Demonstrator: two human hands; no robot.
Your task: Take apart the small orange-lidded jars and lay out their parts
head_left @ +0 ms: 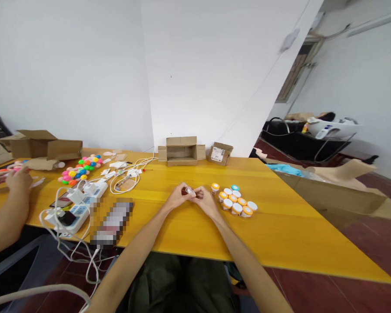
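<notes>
Pinching small clear piece [190, 191] between left fingers [184, 198] and right fingers [200, 194], near lidded tubs [233, 198] rightward; seemingly mid-handling; next, probably needing steady grip.

Fingers [199, 191] partly hide a small item [189, 191], perhaps clear plastic; the phone [113, 223] is blurred by pixelation.

A small, translucent plastic piece [190, 191], its finer details blurred, is held between the fingertips of the left hand [176, 196] and right hand [205, 201] above a yellow tabletop [189, 234].
</notes>
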